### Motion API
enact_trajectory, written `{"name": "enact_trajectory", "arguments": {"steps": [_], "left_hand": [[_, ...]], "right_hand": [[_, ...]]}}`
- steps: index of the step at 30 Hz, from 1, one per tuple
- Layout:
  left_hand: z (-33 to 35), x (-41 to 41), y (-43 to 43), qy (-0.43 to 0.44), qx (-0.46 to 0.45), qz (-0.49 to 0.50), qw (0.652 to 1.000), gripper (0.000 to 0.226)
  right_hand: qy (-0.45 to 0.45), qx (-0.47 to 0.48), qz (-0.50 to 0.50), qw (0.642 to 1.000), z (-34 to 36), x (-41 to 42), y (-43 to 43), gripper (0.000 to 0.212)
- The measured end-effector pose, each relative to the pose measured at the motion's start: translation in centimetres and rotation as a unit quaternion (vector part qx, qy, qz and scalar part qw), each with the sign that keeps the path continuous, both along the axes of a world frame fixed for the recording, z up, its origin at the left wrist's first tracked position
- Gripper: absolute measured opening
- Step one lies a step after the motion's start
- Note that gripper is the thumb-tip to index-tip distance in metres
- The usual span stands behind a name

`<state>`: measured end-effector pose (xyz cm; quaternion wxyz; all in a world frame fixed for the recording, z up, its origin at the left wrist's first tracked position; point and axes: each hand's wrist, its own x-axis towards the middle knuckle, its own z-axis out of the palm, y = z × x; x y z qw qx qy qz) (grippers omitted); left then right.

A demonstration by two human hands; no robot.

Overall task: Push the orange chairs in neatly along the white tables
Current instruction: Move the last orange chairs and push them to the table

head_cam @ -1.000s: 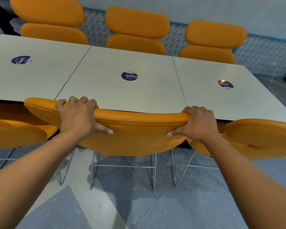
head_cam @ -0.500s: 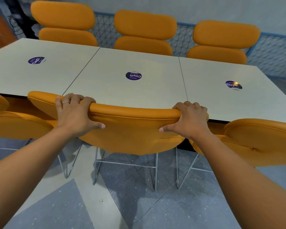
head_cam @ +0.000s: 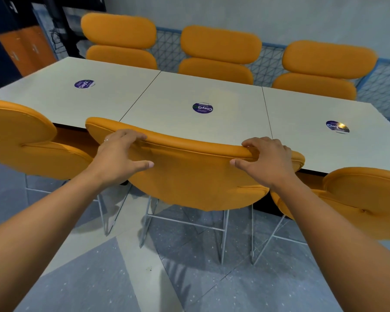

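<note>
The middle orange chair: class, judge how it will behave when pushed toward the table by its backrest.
Thin wire legs suggest the middle orange chair is light and should slide on the smooth floor. Pushed high, where the left hand and right hand grip, it might tip.

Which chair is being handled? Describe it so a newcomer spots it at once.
Start at the row of three white square tables. Along its near edge, the middle orange padded chair stands between the left chair and the right chair. Only its backrest top is gripped by the left hand and right hand.
</note>
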<state>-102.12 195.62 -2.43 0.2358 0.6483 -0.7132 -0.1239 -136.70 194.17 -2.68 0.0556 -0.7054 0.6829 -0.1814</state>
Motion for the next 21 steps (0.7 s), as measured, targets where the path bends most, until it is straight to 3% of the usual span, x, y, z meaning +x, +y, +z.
{"name": "enact_trajectory", "arguments": {"steps": [8,21], "left_hand": [[-0.2,8.8,3.9,0.031,0.027,0.025,0.999,0.065],[-0.5,26.3,9.2,0.041,0.034,0.053,0.997,0.054]], "right_hand": [[-0.125,0.016,0.091,0.988,1.6,10.4,3.1,0.036],[-0.132,0.052,0.153,0.978,0.0,29.4,5.9,0.035]]}}
